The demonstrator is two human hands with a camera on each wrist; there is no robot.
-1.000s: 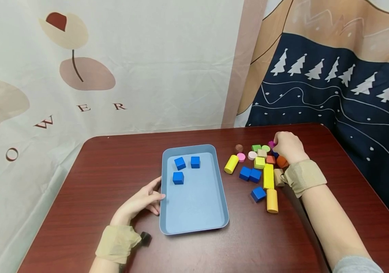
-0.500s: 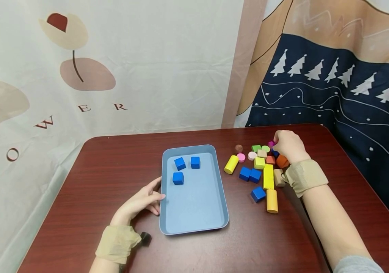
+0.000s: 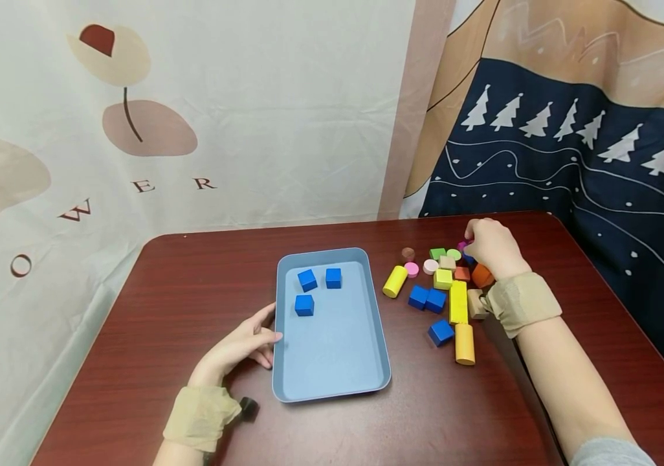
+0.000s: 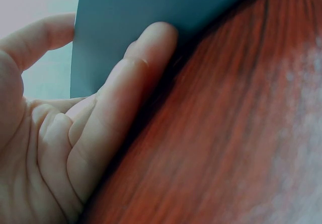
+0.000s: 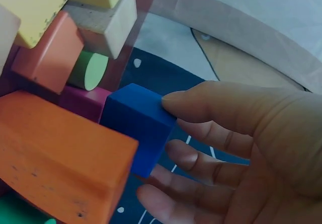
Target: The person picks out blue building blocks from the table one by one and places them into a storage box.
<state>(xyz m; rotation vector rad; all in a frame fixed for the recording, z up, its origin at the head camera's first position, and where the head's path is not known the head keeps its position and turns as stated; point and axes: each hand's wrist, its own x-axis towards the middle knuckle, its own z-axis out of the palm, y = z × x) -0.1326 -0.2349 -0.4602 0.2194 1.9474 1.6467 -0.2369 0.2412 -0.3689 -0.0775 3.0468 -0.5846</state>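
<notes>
A light blue rectangular tray [image 3: 332, 356] lies on the table with three blue cubes [image 3: 304, 305] in its far half. My left hand [image 3: 244, 340] holds its left side, thumb at the rim and fingers [image 4: 113, 110] along the outer wall. At the far right of a group of coloured wooden blocks, my right hand [image 3: 494, 247] pinches a blue block [image 5: 138, 116]. The thumb is on its upper edge and the other fingers are partly behind it. Beside this block are a magenta block [image 5: 86, 102] and an orange block [image 5: 65, 156].
Left of my right hand lie two blue cubes [image 3: 427, 298] side by side, another blue cube [image 3: 441, 331], yellow cylinders [image 3: 395, 281], a yellow oblong block [image 3: 458, 301] and several small discs. The dark red table [image 3: 204, 278] ends near a patterned curtain [image 3: 542, 175].
My right hand has shifted very slightly up and left at the blue block. The left hand and the tray stay in place.
</notes>
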